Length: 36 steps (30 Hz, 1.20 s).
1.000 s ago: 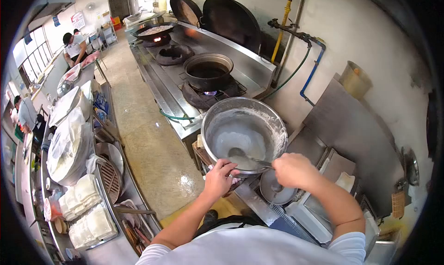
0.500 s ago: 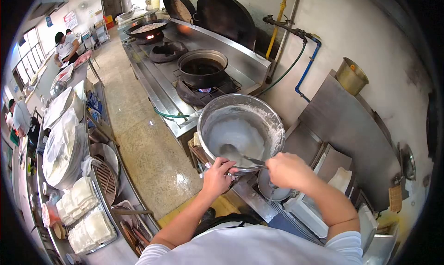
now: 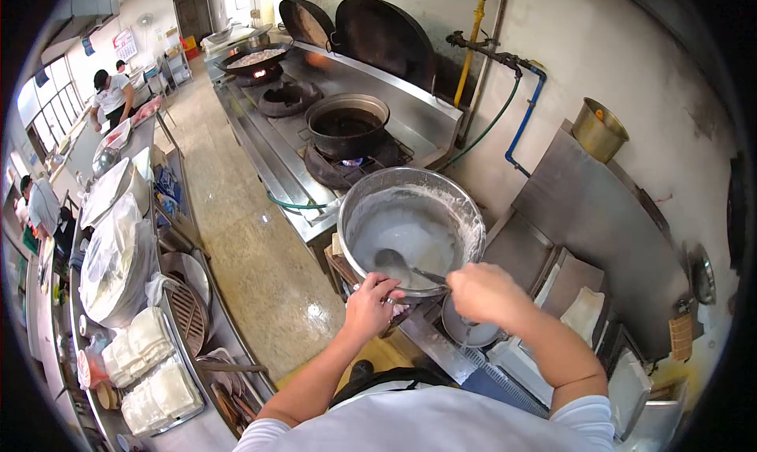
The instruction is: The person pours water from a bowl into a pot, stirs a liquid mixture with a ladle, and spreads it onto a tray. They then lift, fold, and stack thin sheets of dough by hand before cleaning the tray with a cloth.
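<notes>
A large steel mixing bowl (image 3: 467, 207) stands in front of me, with white residue drying on its inner wall. Thin white batter-like liquid (image 3: 406, 229) lies in it. My right hand (image 3: 490, 300) is closed around the handle of a metal ladle (image 3: 389, 259) at the bowl's near right edge. The ladle's head dips into the liquid near the front side. At the near left, my left hand (image 3: 372, 304) grips the bowl's rim, fingers bent over it and a ring on one finger. Part of the ladle handle is hidden in my right fist.
Beyond the bowl, a dark pot (image 3: 347, 128) sits over a lit burner on the steel stove (image 3: 292, 188). A wok (image 3: 252, 59) heats farther back. Folded white cloths (image 3: 162, 397) and plastic-covered stacks (image 3: 118, 270) line the left counter. A co-worker (image 3: 113, 97) stands far left.
The ladle's head has shifted slightly within the liquid, and my right hand has moved a little left and down. My left hand stays at the rim. The view has tilted slightly.
</notes>
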{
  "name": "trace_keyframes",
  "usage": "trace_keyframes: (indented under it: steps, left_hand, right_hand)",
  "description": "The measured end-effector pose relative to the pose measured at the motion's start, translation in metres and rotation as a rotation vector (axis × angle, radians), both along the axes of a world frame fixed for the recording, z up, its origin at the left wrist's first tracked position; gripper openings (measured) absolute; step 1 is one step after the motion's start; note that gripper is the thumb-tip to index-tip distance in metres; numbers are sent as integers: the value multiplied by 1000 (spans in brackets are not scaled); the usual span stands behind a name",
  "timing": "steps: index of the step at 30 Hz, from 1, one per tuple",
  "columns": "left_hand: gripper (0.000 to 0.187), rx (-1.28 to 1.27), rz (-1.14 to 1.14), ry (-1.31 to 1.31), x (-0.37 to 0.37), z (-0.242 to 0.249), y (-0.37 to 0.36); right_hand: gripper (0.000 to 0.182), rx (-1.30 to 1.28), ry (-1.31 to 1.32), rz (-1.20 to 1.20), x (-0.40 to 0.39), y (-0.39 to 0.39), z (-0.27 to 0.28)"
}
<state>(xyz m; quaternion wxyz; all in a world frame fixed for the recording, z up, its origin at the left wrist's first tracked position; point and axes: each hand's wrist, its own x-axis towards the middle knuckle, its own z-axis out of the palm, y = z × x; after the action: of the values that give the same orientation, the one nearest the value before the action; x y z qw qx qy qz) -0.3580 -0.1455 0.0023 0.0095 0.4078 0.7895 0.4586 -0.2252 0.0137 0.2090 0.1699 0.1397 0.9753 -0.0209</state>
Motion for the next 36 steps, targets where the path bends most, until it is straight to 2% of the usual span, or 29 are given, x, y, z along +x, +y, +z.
trace_keyframes:
  steps: [2, 5, 7, 10, 13, 19, 21, 24, 27, 30, 34, 36]
  left_hand:
    - [23, 2, -2, -3, 0, 5, -1]
    - [22, 6, 8, -8, 0, 10, 0]
    - [21, -4, 13, -9, 1, 12, 1]
    - [21, -36, 9, 0, 2, 12, 2]
    - [21, -45, 4, 15, 1, 7, 2]
    - [21, -26, 13, 18, 1, 14, -1]
    - [21, -13, 0, 65, 0, 11, 0]
    - [21, -25, 2, 89, 0, 5, 0]
    - [21, -25, 2, 80, 2, 6, 1]
    - [21, 8, 27, 60, 3, 8, 1]
    - [23, -37, 10, -3, 2, 13, -3]
    - [24, -32, 14, 34, 3, 9, -2]
  right_hand:
    - [14, 8, 161, -3, 0, 3, -46]
    - [16, 97, 246, -72, 5, 24, -78]
    - [16, 111, 156, -43, 10, 28, -57]
    - [18, 80, -41, -16, 12, 20, 4]
    - [18, -1, -34, -2, 10, 12, 11]
    - [18, 56, 222, -67, 10, 22, -71]
    - [19, 101, 133, -41, 13, 29, -61]
    - [19, 98, -38, 6, 16, 26, -5]
    - [19, 36, -53, 19, 14, 17, 15]
    - [21, -27, 66, -15, 10, 9, -21]
    - [17, 68, 242, -66, 12, 22, -71]
    - [17, 96, 168, -43, 17, 30, -64]
